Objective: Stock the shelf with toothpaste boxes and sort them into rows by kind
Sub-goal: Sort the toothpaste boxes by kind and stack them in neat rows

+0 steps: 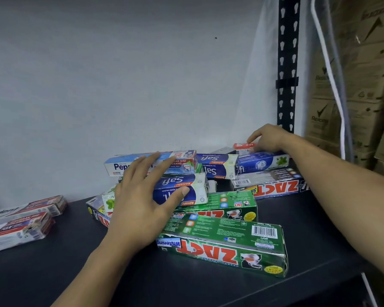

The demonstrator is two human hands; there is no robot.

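Sprawling across the middle of the dark shelf, the toothpaste boxes are lying heaped, long axes mostly running left to right: a green Zact box in front, lettering upside down, and a blue-and-white Safi box above it. The left hand is reaching in from below, fingers spread straight, thumb touching the Safi box. The right hand, at upper right, is arching over a red-and-white box; whether it is gripping cannot be told.
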